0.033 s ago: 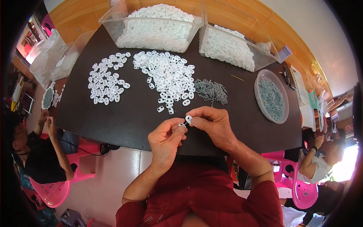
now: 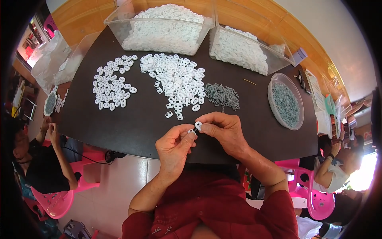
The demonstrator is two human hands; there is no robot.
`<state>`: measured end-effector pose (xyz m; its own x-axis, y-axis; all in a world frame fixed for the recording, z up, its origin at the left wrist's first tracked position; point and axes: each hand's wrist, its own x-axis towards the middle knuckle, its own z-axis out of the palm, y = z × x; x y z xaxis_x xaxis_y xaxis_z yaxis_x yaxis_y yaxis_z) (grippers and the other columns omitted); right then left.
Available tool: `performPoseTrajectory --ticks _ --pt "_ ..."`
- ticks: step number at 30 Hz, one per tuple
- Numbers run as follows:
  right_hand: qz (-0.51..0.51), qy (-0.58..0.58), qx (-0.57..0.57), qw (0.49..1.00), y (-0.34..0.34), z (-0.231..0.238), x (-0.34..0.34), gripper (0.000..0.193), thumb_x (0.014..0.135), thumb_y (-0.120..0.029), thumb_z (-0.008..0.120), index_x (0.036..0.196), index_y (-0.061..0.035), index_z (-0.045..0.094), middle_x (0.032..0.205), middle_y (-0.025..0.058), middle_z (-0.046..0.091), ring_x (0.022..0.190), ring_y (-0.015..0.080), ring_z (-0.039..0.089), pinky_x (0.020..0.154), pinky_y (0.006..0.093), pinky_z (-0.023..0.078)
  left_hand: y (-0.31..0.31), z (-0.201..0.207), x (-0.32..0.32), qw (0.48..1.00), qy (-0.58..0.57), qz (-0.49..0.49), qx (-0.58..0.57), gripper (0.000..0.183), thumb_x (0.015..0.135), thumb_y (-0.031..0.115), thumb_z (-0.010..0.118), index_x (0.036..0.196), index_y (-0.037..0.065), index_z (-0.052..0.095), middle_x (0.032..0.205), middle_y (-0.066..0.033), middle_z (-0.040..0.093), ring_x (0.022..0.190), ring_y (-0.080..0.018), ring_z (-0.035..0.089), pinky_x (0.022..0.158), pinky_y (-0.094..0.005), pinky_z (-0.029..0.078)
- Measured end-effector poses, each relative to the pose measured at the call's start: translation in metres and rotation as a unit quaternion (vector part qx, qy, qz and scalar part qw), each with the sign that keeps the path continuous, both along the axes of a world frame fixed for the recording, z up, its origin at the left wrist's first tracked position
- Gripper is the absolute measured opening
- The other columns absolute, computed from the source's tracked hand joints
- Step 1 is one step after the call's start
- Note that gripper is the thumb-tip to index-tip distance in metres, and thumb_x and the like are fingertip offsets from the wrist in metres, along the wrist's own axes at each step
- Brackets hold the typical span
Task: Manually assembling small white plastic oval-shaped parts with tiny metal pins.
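My left hand [image 2: 175, 147] pinches a small white plastic piece [image 2: 191, 131] between thumb and fingers at the table's near edge. Close beside it, my right hand [image 2: 226, 133] is closed on a white oval plastic piece [image 2: 198, 125] with a hole through it. A short thin dark pin shows between the two pieces; whether it joins them I cannot tell. Beyond my hands lies a heap of white oval two-hole pieces [image 2: 179, 75], with a looser spread of similar ovals [image 2: 109, 88] to its left. A pile of small grey screw-like pins [image 2: 222, 96] lies just beyond my right hand.
Two clear bins, one large [image 2: 113, 26] and one smaller [image 2: 274, 59], hold many white pieces along the far side. A round tub [image 2: 272, 105] of grey pins stands right, near a thin yellow stick [image 2: 250, 81]. Other people sit left and right on pink chairs [image 2: 314, 199].
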<state>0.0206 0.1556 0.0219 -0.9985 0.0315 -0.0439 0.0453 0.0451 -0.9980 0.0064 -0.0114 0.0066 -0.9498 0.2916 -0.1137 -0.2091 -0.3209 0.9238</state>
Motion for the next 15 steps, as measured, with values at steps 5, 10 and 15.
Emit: performPoseTrajectory --ticks 5,10,15 --pt "0.0 0.007 0.013 1.0 -0.003 0.001 0.001 0.014 0.087 -0.001 0.062 0.1 0.0023 0.067 0.089 0.0035 0.067 0.082 0.007 0.059 0.075 0.0224 0.049 0.001 -0.001 0.0 1.0 -0.002 -0.005 -0.003 0.017 0.088 0.003 0.062 0.104 -0.004 0.064 0.081 -0.0073 0.065 0.064 -0.0078 0.058 0.053 -0.0177 0.045" --pt "-0.008 0.03 0.033 0.999 -0.004 -0.001 0.002 0.013 0.088 -0.001 0.062 0.1 0.0016 0.067 0.089 0.0029 0.067 0.082 0.0068 0.059 0.075 0.0221 0.049 0.004 -0.004 0.001 1.0 0.01 0.006 0.012 0.02 0.088 0.003 0.062 0.107 -0.004 0.063 0.08 -0.0058 0.065 0.065 -0.007 0.058 0.053 -0.0173 0.045" --pt "-0.02 0.065 0.103 0.992 -0.005 -0.003 0.003 0.013 0.086 0.0 0.064 0.099 0.0007 0.068 0.084 0.0021 0.064 0.079 0.0074 0.058 0.071 0.022 0.047 0.005 -0.01 0.002 0.999 0.042 0.019 -0.002 0.022 0.089 0.002 0.062 0.11 -0.004 0.062 0.081 -0.0049 0.065 0.065 -0.0066 0.058 0.053 -0.0172 0.045"
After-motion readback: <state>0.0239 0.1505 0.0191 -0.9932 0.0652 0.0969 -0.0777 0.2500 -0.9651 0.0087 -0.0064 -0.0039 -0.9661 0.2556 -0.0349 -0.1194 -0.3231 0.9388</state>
